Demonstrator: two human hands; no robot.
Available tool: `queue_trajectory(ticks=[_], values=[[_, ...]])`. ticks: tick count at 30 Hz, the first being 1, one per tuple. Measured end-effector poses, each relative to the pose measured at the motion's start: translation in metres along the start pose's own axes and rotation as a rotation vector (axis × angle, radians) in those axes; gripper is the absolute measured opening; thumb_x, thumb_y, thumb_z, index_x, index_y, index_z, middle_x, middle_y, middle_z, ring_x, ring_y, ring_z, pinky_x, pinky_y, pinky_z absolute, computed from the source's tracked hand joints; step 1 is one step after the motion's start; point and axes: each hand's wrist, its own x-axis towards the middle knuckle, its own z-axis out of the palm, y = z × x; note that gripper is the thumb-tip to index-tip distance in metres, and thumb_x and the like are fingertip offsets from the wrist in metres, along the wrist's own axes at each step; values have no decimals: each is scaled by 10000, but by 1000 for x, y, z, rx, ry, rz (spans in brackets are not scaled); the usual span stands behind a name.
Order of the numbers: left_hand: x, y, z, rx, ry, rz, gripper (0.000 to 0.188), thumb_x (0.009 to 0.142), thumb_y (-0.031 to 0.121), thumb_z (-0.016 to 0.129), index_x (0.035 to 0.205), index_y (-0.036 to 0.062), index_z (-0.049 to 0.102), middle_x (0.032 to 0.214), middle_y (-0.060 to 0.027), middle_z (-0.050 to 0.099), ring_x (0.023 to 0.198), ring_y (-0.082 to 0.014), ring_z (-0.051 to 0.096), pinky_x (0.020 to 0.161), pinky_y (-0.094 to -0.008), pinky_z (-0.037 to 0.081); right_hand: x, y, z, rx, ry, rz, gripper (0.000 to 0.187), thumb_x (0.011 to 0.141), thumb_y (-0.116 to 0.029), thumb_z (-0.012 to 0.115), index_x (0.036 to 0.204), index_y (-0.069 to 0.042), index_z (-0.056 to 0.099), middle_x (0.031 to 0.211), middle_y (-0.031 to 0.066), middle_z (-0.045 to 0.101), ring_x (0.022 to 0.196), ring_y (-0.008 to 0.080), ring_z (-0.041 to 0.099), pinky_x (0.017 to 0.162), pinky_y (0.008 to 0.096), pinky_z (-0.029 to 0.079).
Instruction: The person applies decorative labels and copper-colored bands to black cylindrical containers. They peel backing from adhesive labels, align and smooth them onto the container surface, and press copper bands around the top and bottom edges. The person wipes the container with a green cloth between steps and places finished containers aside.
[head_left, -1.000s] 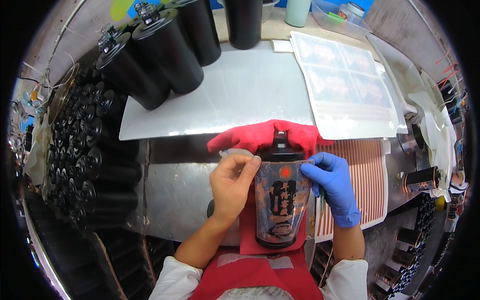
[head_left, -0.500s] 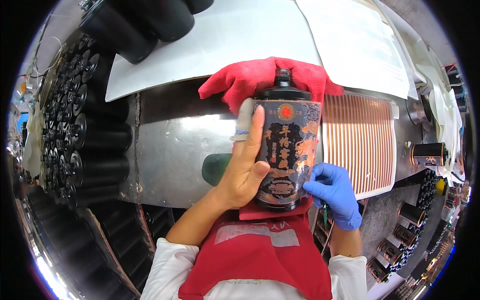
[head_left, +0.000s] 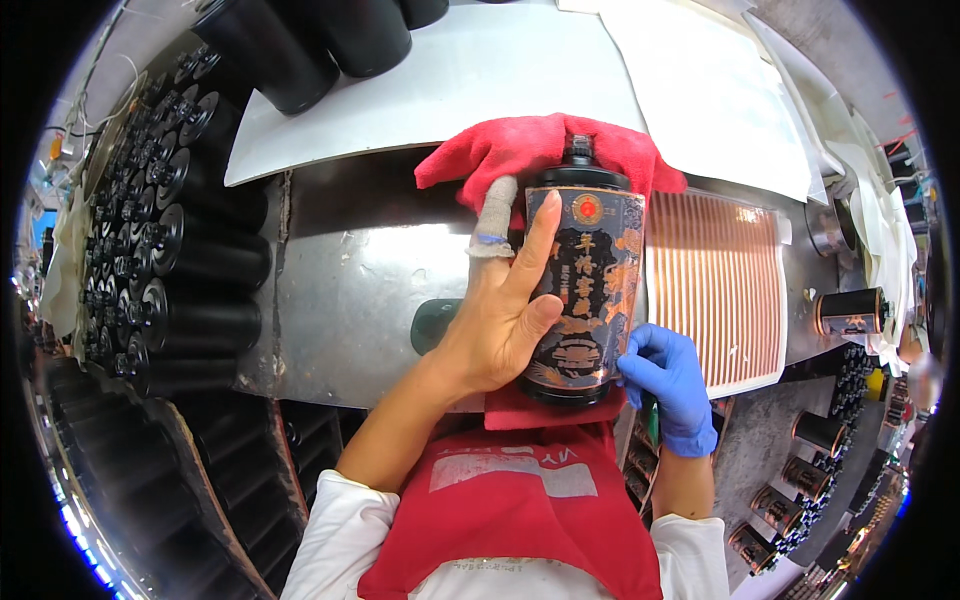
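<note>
A black bottle (head_left: 563, 394) lies on a red cloth (head_left: 500, 150), its capped neck pointing away from me. Over its side is a dark label (head_left: 585, 290) with copper-coloured pattern and a red round mark. My left hand (head_left: 500, 320), bare but for a grey sleeve on one finger, lies along the label's left part with fingers stretched out and spread. At the label's lower right corner, my blue-gloved right hand (head_left: 665, 375) pinches the edge. Something green and slim (head_left: 652, 420) shows beneath that hand, partly hidden.
A copper-striped sheet (head_left: 715, 290) lies to the right on the metal table (head_left: 340, 300). Left of me, black bottles (head_left: 205, 250) lie stacked; others stand at the far left. A dark green piece (head_left: 433, 325) sits by my left wrist. Labelled bottles (head_left: 775, 505) are lower right.
My left hand has moved right, farther over the label. The label's right edge, flared out before, now sits closer to the bottle. My right hand keeps its pinch at the corner.
</note>
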Motion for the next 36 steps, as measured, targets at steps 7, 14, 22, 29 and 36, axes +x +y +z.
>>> queue_trajectory(ticks=[7, 14, 22, 29, 36], values=[[10, 17, -2, 295, -126, 91, 481, 871, 351, 510, 1325, 195, 481, 1495, -192, 125, 1341, -470, 44, 1049, -586, 51, -3, 3, -1, 17, 3, 35, 103, 788, -56, 659, 822, -14, 572, 657, 60, 601, 465, 66, 520, 405, 177, 375], [9, 24, -10, 375, -217, 104, 489, 853, 317, 521, 1314, 158, 493, 1503, -201, 82, 1338, -485, 17, 1071, -546, 43, -3, 9, -5, 115, 0, 38, 127, 777, -48, 666, 859, -17, 574, 689, 47, 597, 469, 58, 504, 407, 173, 383], [30, 13, -8, 273, -118, 129, 448, 871, 268, 489, 1294, 123, 511, 1420, -137, 352, 1345, -457, 27, 1081, -526, 20, -2, -3, 5, 16, 36, 105, 154, 738, -58, 719, 822, -15, 598, 654, 35, 588, 485, 43, 509, 408, 158, 373], [33, 5, -7, 329, -77, 203, 436, 854, 282, 505, 1269, 153, 538, 1434, -177, 310, 1329, -486, 58, 1058, -568, 39, 2, 7, 1, 83, 39, 66, 131, 742, -54, 708, 796, -11, 597, 637, 50, 585, 478, 74, 518, 407, 176, 384], [31, 15, -4, 295, -80, 106, 506, 848, 193, 519, 1339, 95, 443, 1476, -257, 102, 1360, -401, 78, 1090, -459, 83, 6, 18, -5, 111, 30, -11, 125, 765, -64, 678, 804, -13, 571, 620, 48, 565, 450, 69, 489, 380, 178, 362]])
